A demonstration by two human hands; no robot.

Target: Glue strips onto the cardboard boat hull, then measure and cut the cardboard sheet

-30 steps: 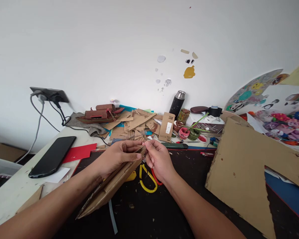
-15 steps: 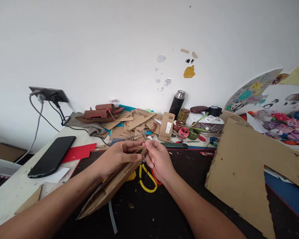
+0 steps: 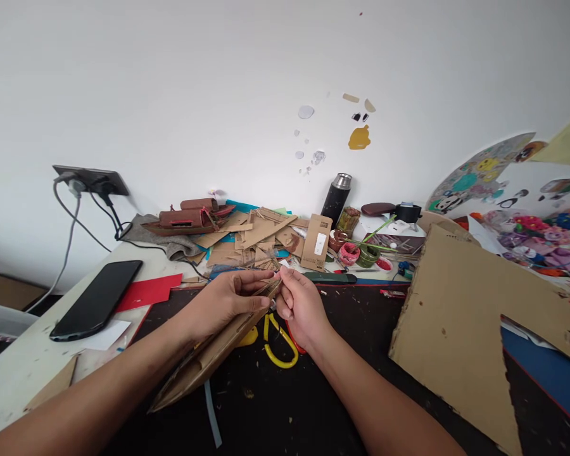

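A long, narrow cardboard boat hull [image 3: 209, 361] slants over the dark mat, one pointed end toward me and the other at my fingers. Around its upper part my left hand [image 3: 225, 301] is closed, thumb on the near side and fingers along the far side. My right hand [image 3: 304, 304] pinches the far tip of the hull, and the fingertips of both hands nearly meet there. Any small piece between those fingertips is too hidden to make out. Beneath the hands lie scissors with yellow handles [image 3: 281, 364], and a red handle [image 3: 294, 335] shows partly behind my right hand.
Cardboard scraps [image 3: 266, 237] are heaped behind the hands, beside brown model boats [image 3: 185, 218]. Open paint jars [image 3: 349, 253] and a black thermos [image 3: 337, 197] stand at the back. A large cardboard sheet [image 3: 446, 329] lies right, a phone [image 3: 97, 301] left, a grey-blue strip [image 3: 213, 415] in front.
The hull's near end has shifted slightly up and right, tilting a little. Both hands keep their grip at the far tip; the view has moved very slightly.
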